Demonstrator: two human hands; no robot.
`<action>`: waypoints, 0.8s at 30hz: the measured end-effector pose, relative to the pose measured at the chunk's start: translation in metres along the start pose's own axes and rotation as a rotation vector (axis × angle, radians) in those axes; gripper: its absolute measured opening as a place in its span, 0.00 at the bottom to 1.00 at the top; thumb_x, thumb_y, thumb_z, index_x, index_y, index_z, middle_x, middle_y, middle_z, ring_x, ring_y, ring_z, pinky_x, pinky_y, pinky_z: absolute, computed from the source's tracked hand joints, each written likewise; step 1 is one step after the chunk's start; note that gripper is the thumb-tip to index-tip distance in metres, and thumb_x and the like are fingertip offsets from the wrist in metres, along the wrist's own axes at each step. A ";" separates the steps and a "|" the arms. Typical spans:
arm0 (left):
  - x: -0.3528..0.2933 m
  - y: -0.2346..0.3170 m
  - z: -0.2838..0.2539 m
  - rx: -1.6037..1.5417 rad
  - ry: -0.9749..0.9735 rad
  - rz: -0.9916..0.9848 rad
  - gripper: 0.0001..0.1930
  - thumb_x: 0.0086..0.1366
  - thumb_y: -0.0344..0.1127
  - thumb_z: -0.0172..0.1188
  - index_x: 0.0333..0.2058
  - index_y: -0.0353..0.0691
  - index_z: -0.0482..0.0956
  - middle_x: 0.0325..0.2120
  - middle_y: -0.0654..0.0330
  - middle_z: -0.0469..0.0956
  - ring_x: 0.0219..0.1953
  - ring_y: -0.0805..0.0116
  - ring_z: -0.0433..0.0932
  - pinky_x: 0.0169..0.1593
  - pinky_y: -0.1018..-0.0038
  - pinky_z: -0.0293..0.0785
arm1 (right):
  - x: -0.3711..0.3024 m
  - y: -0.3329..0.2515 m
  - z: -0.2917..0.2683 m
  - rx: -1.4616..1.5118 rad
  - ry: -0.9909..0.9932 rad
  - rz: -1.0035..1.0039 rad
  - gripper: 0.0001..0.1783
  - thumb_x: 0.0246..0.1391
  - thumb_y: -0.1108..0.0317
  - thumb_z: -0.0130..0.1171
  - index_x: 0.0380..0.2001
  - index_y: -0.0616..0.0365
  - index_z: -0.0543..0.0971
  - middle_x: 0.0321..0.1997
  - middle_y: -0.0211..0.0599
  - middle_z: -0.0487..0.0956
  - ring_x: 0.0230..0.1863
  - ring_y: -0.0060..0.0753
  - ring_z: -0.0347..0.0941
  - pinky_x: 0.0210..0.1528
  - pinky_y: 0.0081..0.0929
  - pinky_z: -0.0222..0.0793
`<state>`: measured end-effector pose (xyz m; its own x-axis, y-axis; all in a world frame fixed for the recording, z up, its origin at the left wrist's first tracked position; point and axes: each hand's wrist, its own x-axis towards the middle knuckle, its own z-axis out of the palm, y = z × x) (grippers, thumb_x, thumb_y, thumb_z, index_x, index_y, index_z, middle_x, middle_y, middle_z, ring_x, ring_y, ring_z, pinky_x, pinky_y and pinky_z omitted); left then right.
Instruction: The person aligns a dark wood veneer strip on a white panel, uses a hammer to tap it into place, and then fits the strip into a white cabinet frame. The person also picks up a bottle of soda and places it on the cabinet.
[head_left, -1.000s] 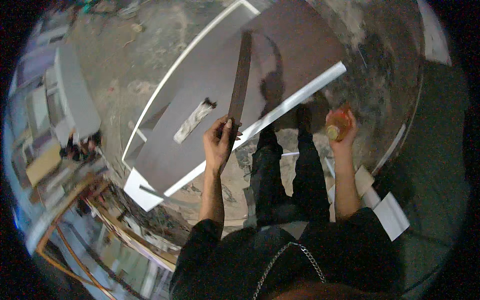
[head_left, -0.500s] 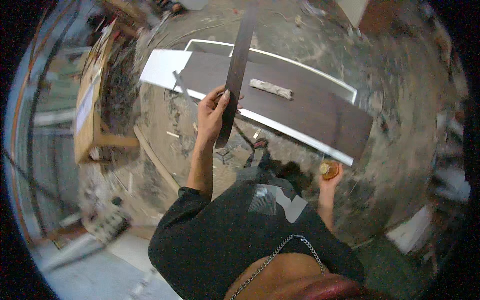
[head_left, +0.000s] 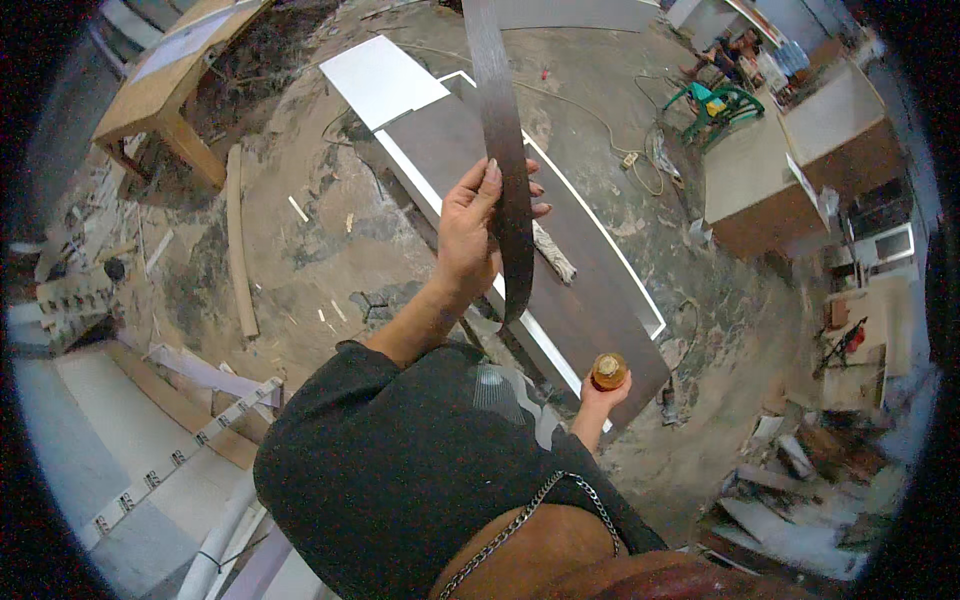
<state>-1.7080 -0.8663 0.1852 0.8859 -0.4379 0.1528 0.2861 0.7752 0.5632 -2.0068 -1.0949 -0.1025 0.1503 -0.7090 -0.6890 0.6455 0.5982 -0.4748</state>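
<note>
My left hand [head_left: 468, 228] is closed on a long dark brown strip [head_left: 508, 190], thin and flat with a wood-like grain. The strip stands raised in front of me, its upper end running out of the picture at the top. Lower and to the right, my right hand [head_left: 598, 398] grips a small amber bottle [head_left: 608, 372] with a pale top. It is over the near end of a long dark brown panel [head_left: 598, 320] with white edges. A rolled whitish cloth [head_left: 552, 255] lies on the panel, partly hidden behind the strip and my left fingers.
A white board [head_left: 384, 82] lies at the panel's far end. Wooden table [head_left: 170, 100] at far left, long pale batten [head_left: 238, 245] on the floor. Large boxy cabinets [head_left: 760, 195] and a green chair [head_left: 722, 112] stand right; a person [head_left: 738, 58] sits beyond. Scrap boards [head_left: 780, 510] lie near right.
My view has swung to the right, bringing the cabinets and the chair into sight. The bottle in my right hand now appears over the panel's near end. Both hands keep their holds.
</note>
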 end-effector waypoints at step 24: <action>0.068 -0.032 -0.164 -0.455 0.226 -0.227 0.14 0.72 0.31 0.43 0.55 0.46 0.63 0.58 0.55 0.67 0.62 0.57 0.65 0.66 0.49 0.61 | -0.094 0.102 0.110 0.033 -0.190 0.441 0.37 0.50 0.54 0.62 0.55 0.66 0.60 0.61 0.69 0.58 0.42 0.46 0.74 0.42 0.36 0.79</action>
<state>-1.5973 -0.8457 0.0445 0.8258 -0.5469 -0.1377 0.5631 0.8132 0.1469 -1.8726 -1.0081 -0.0264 0.5473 -0.4483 -0.7068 0.5124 0.8472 -0.1406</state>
